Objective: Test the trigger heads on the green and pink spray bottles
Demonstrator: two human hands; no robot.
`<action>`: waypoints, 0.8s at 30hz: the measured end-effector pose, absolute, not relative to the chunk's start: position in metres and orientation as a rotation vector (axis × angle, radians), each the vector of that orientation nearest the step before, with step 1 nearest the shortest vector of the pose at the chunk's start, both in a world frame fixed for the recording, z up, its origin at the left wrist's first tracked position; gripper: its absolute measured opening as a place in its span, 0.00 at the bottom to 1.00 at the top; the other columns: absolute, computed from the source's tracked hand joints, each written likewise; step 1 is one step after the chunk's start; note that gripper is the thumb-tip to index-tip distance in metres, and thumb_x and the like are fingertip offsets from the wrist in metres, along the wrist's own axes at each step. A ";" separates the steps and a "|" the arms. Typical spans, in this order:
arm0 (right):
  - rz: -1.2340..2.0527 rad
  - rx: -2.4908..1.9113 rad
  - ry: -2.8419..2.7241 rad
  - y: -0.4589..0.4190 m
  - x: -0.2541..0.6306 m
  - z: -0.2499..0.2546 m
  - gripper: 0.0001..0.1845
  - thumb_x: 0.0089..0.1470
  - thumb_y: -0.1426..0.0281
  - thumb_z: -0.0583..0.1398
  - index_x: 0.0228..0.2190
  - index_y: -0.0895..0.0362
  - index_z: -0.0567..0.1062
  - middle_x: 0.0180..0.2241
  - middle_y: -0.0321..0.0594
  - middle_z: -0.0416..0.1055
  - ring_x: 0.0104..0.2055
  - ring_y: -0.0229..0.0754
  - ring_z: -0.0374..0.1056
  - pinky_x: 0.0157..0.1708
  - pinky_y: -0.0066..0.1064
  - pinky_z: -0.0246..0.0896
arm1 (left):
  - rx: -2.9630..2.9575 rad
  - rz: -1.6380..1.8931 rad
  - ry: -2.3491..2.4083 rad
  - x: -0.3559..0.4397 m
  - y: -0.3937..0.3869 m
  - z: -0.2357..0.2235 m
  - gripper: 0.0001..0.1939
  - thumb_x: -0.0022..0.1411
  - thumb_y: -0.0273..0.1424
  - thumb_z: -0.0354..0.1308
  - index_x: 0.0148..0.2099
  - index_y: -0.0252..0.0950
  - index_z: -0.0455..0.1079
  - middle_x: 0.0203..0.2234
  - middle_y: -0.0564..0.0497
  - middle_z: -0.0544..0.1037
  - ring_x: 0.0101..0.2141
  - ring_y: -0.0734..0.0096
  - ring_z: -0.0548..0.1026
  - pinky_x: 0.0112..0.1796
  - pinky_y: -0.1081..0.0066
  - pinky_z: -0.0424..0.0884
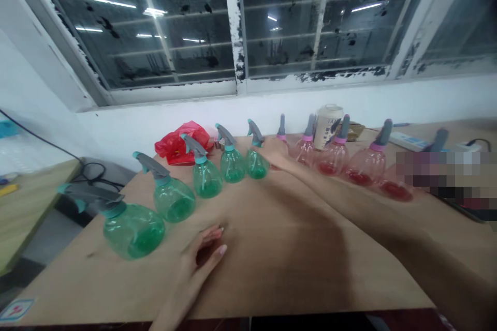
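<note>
My right hand [274, 152] reaches to the far side of the table, with its fingers at the neck of the rightmost green spray bottle [258, 166]. The thumb side lies across the neck; the other fingers are partly hidden. My left hand [200, 256] rests near the table's front, open, thumb and fingers apart, nothing in it. Several green spray bottles with grey-and-teal heads stand in a curved row, the nearest green bottle [134, 232] at the left. Several pink spray bottles, such as this pink bottle [333, 159], stand to the right; one is partly behind my right hand. All hold a little liquid.
A red plastic bag [185, 140] and a paper cup [326, 126] stand at the back by the wall. A power strip [411, 140] lies at the right, near a blurred-out patch. A yellowish table [34, 201] and black cable [93, 170] are at the left.
</note>
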State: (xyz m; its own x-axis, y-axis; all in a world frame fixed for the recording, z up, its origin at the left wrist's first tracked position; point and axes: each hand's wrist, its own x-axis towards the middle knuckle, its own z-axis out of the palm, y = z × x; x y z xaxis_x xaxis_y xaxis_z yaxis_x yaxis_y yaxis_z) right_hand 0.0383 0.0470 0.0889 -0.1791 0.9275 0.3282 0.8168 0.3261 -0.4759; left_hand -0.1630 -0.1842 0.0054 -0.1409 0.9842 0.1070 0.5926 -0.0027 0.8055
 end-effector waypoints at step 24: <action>0.297 -0.923 -2.104 -0.051 0.158 0.064 0.18 0.51 0.55 0.61 0.35 0.56 0.75 0.36 0.42 0.64 0.41 0.46 0.64 0.42 0.42 0.63 | 1.936 0.746 1.580 -0.081 -0.142 0.033 0.33 0.52 0.43 0.61 0.58 0.39 0.56 0.49 0.42 0.70 0.51 0.51 0.69 0.48 0.50 0.69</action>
